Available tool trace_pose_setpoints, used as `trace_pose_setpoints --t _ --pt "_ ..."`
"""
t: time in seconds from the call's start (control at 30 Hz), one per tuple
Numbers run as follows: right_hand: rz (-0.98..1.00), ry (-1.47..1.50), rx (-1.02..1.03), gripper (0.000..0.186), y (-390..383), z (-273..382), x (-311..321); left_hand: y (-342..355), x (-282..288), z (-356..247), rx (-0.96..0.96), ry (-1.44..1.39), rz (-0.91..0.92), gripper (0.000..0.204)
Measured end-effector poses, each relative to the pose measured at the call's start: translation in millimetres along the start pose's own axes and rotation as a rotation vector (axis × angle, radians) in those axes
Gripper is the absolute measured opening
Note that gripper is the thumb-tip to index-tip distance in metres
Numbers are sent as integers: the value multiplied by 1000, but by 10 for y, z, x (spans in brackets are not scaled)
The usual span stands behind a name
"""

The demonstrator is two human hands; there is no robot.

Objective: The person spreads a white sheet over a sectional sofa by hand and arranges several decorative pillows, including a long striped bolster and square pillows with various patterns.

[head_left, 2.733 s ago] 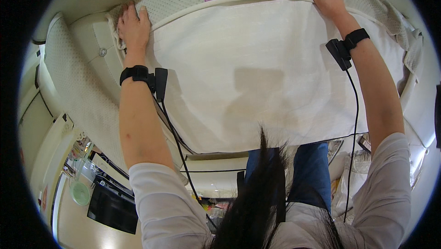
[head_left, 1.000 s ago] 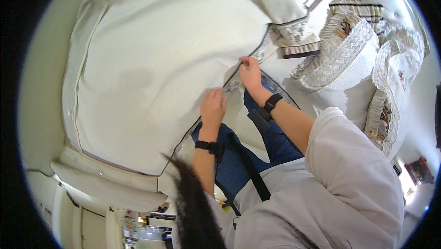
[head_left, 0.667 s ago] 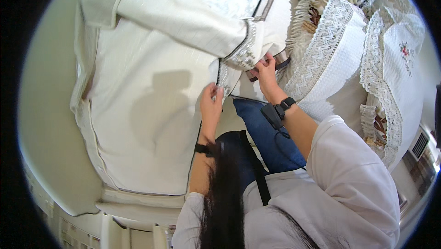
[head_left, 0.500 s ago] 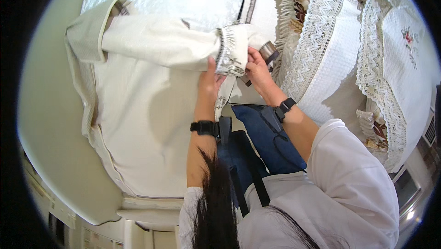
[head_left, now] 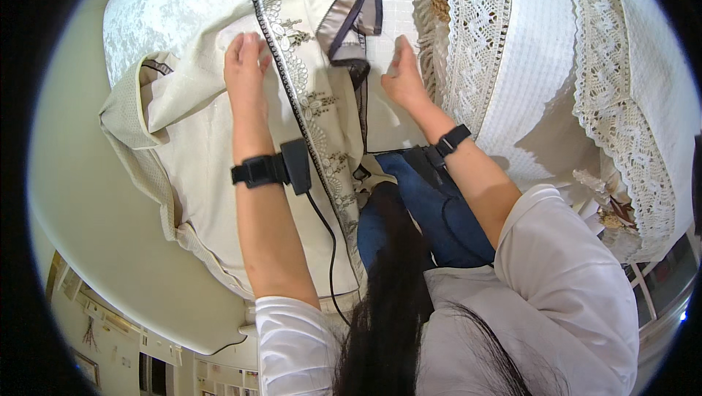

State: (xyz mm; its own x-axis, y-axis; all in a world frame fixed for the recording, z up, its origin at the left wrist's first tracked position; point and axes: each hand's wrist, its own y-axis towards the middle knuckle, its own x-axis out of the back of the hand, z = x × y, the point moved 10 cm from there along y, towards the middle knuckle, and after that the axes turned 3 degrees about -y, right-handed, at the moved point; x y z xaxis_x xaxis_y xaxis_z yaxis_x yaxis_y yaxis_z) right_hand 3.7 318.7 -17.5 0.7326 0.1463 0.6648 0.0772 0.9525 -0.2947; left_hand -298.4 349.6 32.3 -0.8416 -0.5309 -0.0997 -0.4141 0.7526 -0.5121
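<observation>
A large cream cloth point(head_left: 208, 209) is spread in front of me, with a band of pale and dark embroidery point(head_left: 316, 107) and a dark beaded-looking trim running down it. My left hand point(head_left: 246, 63) is over the cloth beside that trim, fingers loosely apart with nothing seen in them; whether it touches the fabric I cannot tell. A folded taupe satin edging point(head_left: 349, 23) with a dark stripe stands up at the cloth's far right. Just right of it, my right hand point(head_left: 404, 78) is raised with thumb and fingers apart, holding nothing. Both wrists wear black straps.
White textured covers point(head_left: 537, 67) with wide crocheted lace borders point(head_left: 479, 45) hang on the right. A shiny pale, crushed-looking fabric point(head_left: 157, 19) lies at the far left. At the left, the cream cloth's edge is folded over, beside a smooth pale surface point(head_left: 73, 184).
The cloth's gathered, sleeve-like end has been let go and now lies spread, showing its embroidered band. My left hand moved left and farther away; my right hand shifted slightly farther away and opened.
</observation>
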Motion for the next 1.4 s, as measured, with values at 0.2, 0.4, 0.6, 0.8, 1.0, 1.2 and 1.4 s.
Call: trace_pose_setpoints --t 0.2,0.4,0.6,0.8,1.0,1.2,1.4 --pt "296 182 -88 69 -226 119 -660 -1045 349 628 -174 492 -17 17" --pt "544 387 -496 54 -495 -240 -1338 -2165 311 1859 -17 766 90 34" --pt "606 173 -538 27 -652 -317 -1314 -2410 183 2054 -17 869 -14 66" --pt "703 284 -690 16 -1051 33 -636 -2489 318 1912 -16 843 -237 77" --pt "638 138 -618 19 -1008 87 -75 -2753 198 1992 -97 802 -179 35" --pt "325 -21 6 27 -788 389 254 -2751 37 1986 -150 623 -106 22" --pt "689 -585 996 39 -1697 1144 -664 -2544 197 2248 -138 460 -109 26"
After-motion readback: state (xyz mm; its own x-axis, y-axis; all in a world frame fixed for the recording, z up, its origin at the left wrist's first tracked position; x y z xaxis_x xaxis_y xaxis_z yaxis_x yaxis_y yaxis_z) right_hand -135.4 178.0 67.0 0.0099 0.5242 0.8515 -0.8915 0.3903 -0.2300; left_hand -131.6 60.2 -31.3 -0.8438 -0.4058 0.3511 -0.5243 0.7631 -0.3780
